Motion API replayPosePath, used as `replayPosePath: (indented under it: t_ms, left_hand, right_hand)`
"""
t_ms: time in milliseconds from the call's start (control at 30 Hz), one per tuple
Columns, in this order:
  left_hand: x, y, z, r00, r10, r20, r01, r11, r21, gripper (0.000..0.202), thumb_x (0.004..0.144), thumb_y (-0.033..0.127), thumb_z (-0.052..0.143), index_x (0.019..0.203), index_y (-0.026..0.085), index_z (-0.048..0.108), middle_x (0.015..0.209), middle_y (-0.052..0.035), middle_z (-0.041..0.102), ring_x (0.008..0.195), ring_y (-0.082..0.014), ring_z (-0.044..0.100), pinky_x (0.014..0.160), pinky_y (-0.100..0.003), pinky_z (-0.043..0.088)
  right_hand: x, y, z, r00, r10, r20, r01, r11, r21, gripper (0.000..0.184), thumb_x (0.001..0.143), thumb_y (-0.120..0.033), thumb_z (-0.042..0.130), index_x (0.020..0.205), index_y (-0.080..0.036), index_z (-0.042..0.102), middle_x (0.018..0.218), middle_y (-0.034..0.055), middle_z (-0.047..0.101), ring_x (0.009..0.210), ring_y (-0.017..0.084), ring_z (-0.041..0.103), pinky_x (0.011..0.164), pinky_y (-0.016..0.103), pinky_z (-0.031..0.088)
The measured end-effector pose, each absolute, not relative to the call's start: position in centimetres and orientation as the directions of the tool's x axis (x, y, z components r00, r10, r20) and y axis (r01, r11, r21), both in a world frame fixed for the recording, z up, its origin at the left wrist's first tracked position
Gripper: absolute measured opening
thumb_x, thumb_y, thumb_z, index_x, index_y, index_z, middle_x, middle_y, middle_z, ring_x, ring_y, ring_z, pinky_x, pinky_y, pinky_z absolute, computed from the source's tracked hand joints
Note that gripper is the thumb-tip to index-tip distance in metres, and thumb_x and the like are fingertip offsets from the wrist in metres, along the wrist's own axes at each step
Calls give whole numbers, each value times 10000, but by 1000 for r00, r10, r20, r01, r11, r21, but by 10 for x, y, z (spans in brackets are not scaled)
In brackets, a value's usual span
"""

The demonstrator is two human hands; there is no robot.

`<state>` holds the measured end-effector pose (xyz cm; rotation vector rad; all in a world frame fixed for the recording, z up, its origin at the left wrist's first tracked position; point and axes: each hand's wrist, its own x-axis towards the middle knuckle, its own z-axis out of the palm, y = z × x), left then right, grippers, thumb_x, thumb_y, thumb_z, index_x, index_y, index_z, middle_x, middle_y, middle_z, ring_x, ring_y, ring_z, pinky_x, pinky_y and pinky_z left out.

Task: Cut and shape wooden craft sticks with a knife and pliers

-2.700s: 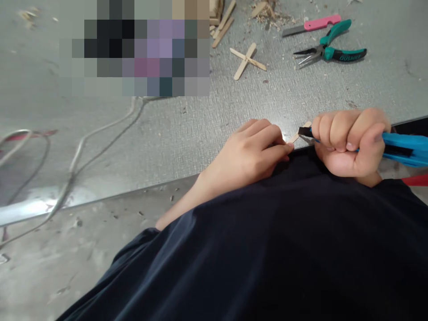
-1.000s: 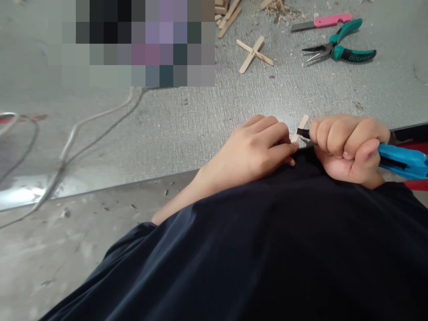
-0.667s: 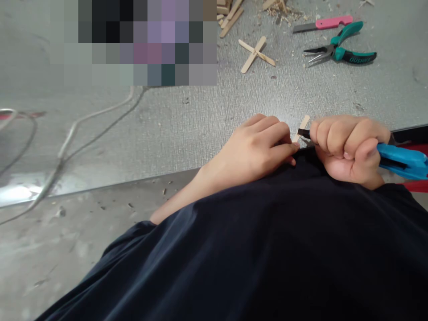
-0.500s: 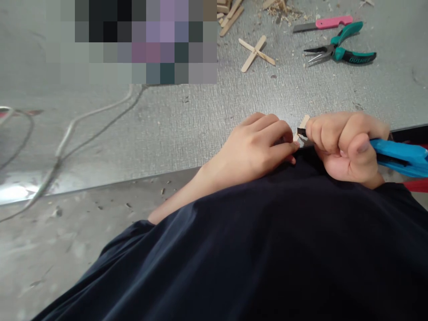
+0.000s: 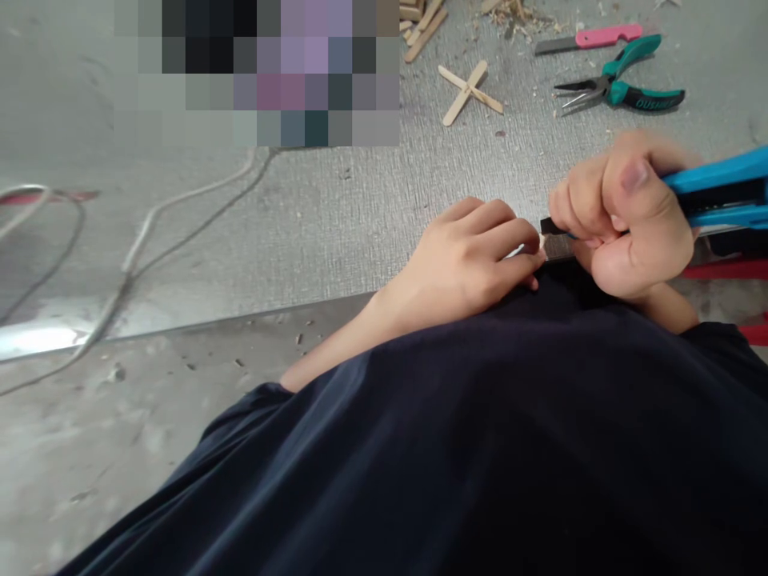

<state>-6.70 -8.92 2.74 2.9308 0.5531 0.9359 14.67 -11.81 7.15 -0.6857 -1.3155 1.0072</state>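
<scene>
Indoors, a grey textured table (image 5: 360,216) with a metal edge stands over a chip-strewn concrete floor (image 5: 120,432); cables (image 5: 138,248), crossed sticks (image 5: 470,90), green pliers (image 5: 618,90) and a pink-handled blade (image 5: 591,38) lie on it. At the near edge, the left hand (image 5: 468,260) pinches a wooden stick (image 5: 542,242) between curled fingertips, while the right hand (image 5: 624,220), fisted tight around a blue utility knife (image 5: 720,188), sets its black tip against it. Only a pale sliver of the stick shows
</scene>
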Motion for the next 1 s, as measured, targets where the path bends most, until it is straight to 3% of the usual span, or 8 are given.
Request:
replayPosePath:
  t_ms: [133, 267, 333, 533, 733, 1000]
  left_hand:
    - [-68, -89, 28, 758, 294, 583, 295, -951, 96, 159, 1199, 398, 699, 1175, 270, 791, 1185, -38, 887, 1033, -218, 757, 842, -412, 538]
    - [-68, -87, 28, 789, 300, 537, 315, -947, 65, 224, 1213, 414, 664, 1148, 250, 801, 1141, -45, 890, 977, -213, 766, 833, -408, 542]
    - [-68, -86, 27, 788, 297, 540, 320, -946, 53, 263, 1225, 418, 632, 1133, 244, 806, 1110, -45, 885, 947, -212, 767, 821, -406, 537]
    - [-65, -85, 25, 752, 285, 594, 299, -951, 78, 220, 1206, 394, 684, 1100, 239, 797, 1030, -25, 880, 897, -197, 755, 817, -393, 534]
    - [-66, -85, 25, 753, 299, 586, 307, -948, 90, 227, 1208, 422, 679, 1120, 251, 799, 1056, -17, 885, 935, -198, 765, 855, -390, 548]
    - [-70, -85, 26, 770, 333, 544, 291, -942, 165, 165, 1186, 396, 715, 1177, 263, 812, 1093, -34, 875, 971, -217, 767, 887, -415, 564]
  right_hand:
    - [143, -122, 59, 15, 836, 548, -368, 515, -775, 655, 1133, -475, 782, 690, -249, 356, 545, -85, 313, 462, 94, 273, 503, 294, 352]
    - [140, -124, 37, 177, 684, 707, -364, 713, -599, 729, 1158, -524, 748, 667, -239, 292, 504, -88, 263, 401, 103, 220, 473, 285, 365]
    - [139, -125, 31, 195, 649, 736, -349, 747, -566, 751, 1164, -532, 745, 655, -235, 279, 502, -85, 261, 395, 103, 229, 480, 288, 380]
    - [140, -124, 33, 220, 646, 731, -354, 751, -557, 734, 1170, -529, 734, 681, -231, 275, 522, -80, 273, 407, 102, 254, 493, 280, 393]
    - [140, -125, 34, 185, 728, 660, -379, 673, -636, 724, 1152, -561, 769, 671, -250, 326, 535, -86, 300, 426, 107, 243, 492, 293, 402]
    - [139, -126, 35, 150, 720, 678, -379, 675, -633, 764, 1169, -551, 744, 676, -230, 256, 543, -79, 280, 446, 101, 215, 503, 287, 338]
